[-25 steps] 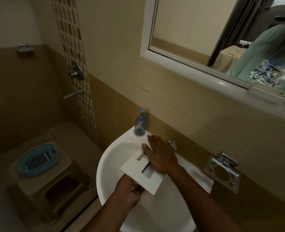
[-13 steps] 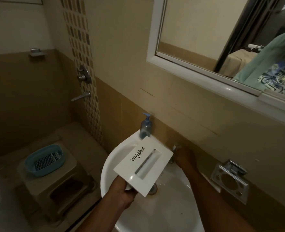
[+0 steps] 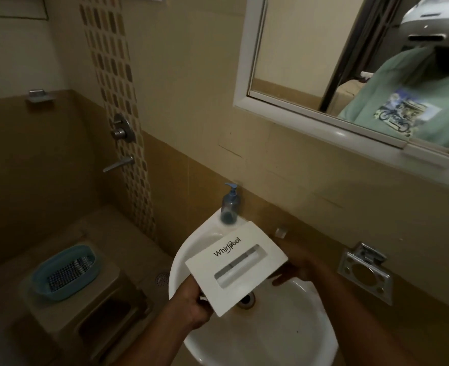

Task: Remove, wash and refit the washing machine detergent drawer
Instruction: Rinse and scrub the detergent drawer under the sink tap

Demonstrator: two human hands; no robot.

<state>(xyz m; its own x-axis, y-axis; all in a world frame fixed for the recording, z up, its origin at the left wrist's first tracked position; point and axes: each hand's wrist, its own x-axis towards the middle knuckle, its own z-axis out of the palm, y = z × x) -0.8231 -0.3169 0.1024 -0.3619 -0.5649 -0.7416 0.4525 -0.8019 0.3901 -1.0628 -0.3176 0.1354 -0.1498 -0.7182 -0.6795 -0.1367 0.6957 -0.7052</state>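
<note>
Two hands over sink (image 3: 310, 347) | left hand (image 3: 191, 307) grips detergent drawer (image 3: 236, 268) | right hand (image 3: 294, 268) loosely spread, empty | basin bare

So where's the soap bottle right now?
In the head view, the soap pump bottle stands on the back-left rim of the white sink, against the wall, just beyond the far corner of the detergent drawer held over the basin.

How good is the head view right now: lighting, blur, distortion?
Head view: dim and yellowish; the white drawer front and basin are brightest; the right hand is in shadow and smeared; wide-angle bending curves the mirror frame; the Whirlpool lettering is readable.
</note>
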